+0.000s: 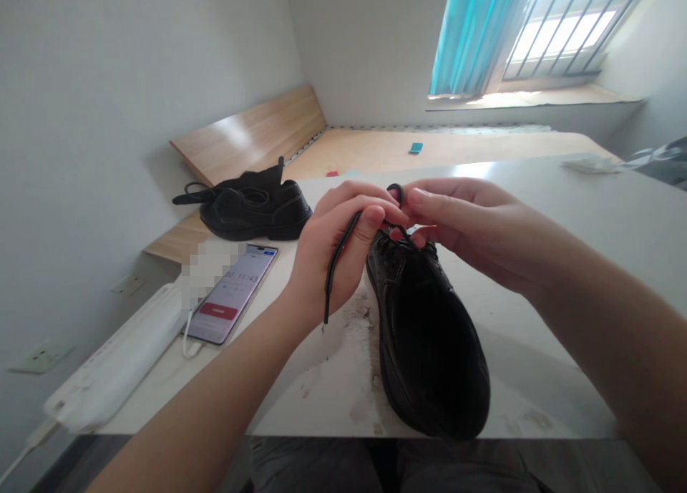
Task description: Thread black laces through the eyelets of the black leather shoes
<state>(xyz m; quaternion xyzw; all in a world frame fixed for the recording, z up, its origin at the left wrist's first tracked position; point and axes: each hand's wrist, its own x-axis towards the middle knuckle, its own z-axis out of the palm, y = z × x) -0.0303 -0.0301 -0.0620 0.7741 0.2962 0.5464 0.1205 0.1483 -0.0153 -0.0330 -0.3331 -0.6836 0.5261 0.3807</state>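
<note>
A black leather lace-up shoe (424,343) lies on the white table (322,393) with its toe toward me and its sole partly facing up. Its black lace (337,264) rises from the eyelets. My left hand (333,253) is shut on one length, and the aglet end hangs below my fingers. My right hand (456,225) pinches another part of the lace near the shoe's top. A small lace loop (396,192) stands up between my fingertips. The two hands nearly touch above the shoe.
A second black shoe (252,210) sits at the table's far left with its lace loose. A smartphone (232,294) on a cable lies left of my left arm, near a white power strip (115,357). A wooden platform (376,153) lies beyond the table.
</note>
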